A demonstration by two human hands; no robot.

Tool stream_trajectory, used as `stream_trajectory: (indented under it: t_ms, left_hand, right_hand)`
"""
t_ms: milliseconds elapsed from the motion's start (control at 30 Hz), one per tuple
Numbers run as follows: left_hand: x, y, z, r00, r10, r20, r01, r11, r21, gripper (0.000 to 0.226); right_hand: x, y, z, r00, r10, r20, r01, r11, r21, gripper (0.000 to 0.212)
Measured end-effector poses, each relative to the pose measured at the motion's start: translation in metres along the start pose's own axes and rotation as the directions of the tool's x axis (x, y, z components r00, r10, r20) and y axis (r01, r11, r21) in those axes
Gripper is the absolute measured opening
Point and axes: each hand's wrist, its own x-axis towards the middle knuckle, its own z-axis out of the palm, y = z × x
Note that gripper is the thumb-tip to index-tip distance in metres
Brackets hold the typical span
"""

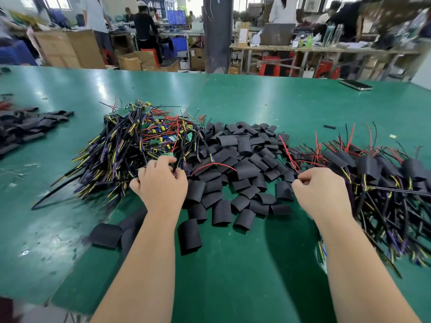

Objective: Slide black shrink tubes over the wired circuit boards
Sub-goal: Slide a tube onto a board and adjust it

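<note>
pulling one board free of the tangle looks to be the step in hand. the left hand (161,183) is closed, its fingers and thumb curled on the black wires (176,167) of a green board (168,155) at the near edge of the pile of wired boards (140,138). that board lies just beyond its fingertips. the right hand (323,194) is closed too and seems to pinch the end of a red wire (289,155) that runs up across the heap of shrink tubes (240,155).

to do it well, the person would draw the board out slowly so that neighbouring leads do not come along. the loose wires should be gathered into one bundle before a tube goes on, and a tube that gapes open will take them more easily than a flat one.

the tubes lie on the green desk (256,101) between the two hands, the nearest just beside each. boards already sleeved (373,169) lie to the right of the right hand.
</note>
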Motion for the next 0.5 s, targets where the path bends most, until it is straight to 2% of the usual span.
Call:
stream_trajectory:
  t_ms: [100, 200, 367, 500]
  left_hand:
    - [0.001, -0.002, 0.002, 0.991, 0.001, 0.132, -0.019, 0.990, 0.138, 0.032]
    - [0.002, -0.003, 0.002, 0.974, -0.028, 0.226, -0.015, 0.982, 0.188, 0.028]
    - [0.002, -0.003, 0.000, 0.982, -0.009, 0.187, -0.025, 0.983, 0.181, 0.018]
    - [0.001, 0.000, -0.003, 0.996, 0.068, 0.053, -0.070, 0.997, 0.032, 0.019]
  right_hand:
    - [-0.001, -0.003, 0.002, 0.999, -0.021, -0.028, 0.021, 1.000, 0.002, 0.019]
    - [-0.003, -0.006, 0.005, 0.998, -0.034, -0.055, 0.036, 0.999, 0.038, 0.018]
    - [-0.007, -0.014, 0.018, 0.991, -0.134, -0.028, 0.136, 0.986, 0.100, 0.014]
    - [-0.006, -0.021, 0.033, 0.973, -0.229, 0.004, 0.227, 0.966, 0.121, 0.024]
